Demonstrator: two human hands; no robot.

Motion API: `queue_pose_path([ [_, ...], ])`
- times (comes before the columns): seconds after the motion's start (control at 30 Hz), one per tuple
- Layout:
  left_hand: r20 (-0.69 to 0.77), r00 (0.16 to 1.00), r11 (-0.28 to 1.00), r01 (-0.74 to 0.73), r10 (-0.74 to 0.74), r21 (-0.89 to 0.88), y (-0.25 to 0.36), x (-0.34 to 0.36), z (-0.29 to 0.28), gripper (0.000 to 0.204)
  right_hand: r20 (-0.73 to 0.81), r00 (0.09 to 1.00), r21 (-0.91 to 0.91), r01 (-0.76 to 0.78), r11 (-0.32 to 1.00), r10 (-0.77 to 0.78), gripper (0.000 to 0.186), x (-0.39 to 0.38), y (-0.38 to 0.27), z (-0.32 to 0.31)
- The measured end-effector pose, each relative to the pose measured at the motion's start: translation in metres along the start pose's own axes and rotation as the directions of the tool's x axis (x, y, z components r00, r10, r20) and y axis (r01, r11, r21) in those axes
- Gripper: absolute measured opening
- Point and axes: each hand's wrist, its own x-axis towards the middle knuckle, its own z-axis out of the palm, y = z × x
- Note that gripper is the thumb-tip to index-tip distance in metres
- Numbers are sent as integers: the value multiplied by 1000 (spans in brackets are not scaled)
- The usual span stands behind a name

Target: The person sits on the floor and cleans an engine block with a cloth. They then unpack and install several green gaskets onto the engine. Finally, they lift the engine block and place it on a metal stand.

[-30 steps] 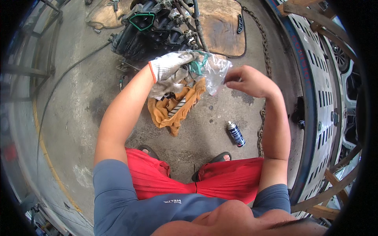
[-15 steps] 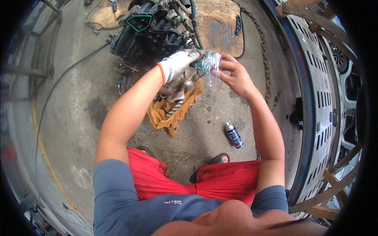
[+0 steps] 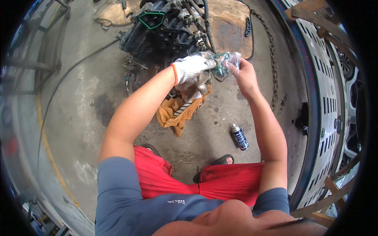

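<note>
A clear plastic bag (image 3: 223, 74) with thin green pieces showing through it is stretched between my hands, in front of the engine. My left hand (image 3: 193, 67), in a white knitted glove with an orange cuff, is closed on the bag's left end. My bare right hand (image 3: 246, 74) pinches the bag's right edge between thumb and fingers. Beneath my left hand, a soiled grey thing, possibly a glove (image 3: 190, 89), lies by an orange cloth (image 3: 167, 112). A striped piece (image 3: 182, 109) rests on that cloth.
The dark engine (image 3: 157, 35), with a green seal, sits ahead. Beyond my hands lies a wooden board (image 3: 230, 33) bearing a small black part (image 3: 247, 26). A chain (image 3: 273, 63) runs along the right. A spray can (image 3: 239, 137) stands near my right foot. Left, a cable (image 3: 75, 65) crosses the floor.
The bag and its green pieces have shifted right relative to my left hand. My right fingers have drawn together on the bag's edge. The whole view has shifted slightly.
</note>
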Motion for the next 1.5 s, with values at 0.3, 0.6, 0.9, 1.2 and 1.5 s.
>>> queue_pose_path([
  [0.3, 102, 995, 984, 11, 8, -180, 0, -12, -22, 48, 101, 994, -193, 54, 980, -35, 32, 9, -27, -27],
  [0.6, 11, 995, 987, -100, 102, -126, 5, -28, -33, 45, 97, 988, -223, 139, 965, -120, 16, 5, -63, -43],
  [0.9, 211, 922, 942, 294, -325, 162, 30, -61, -54, 28, 159, 950, 423, 181, 888, -269, 21, 10, -65, -76],
  [1.2, 144, 953, 963, 257, -266, 79, 26, -78, -46, 43, 177, 982, 218, 24, 976, -63, 26, 4, -85, -16],
  [1.5, -121, 960, 834, 280, -253, 476, 39, -111, -59, 57, 205, 958, -219, 246, 944, -202, 28, 5, -94, 61],
])
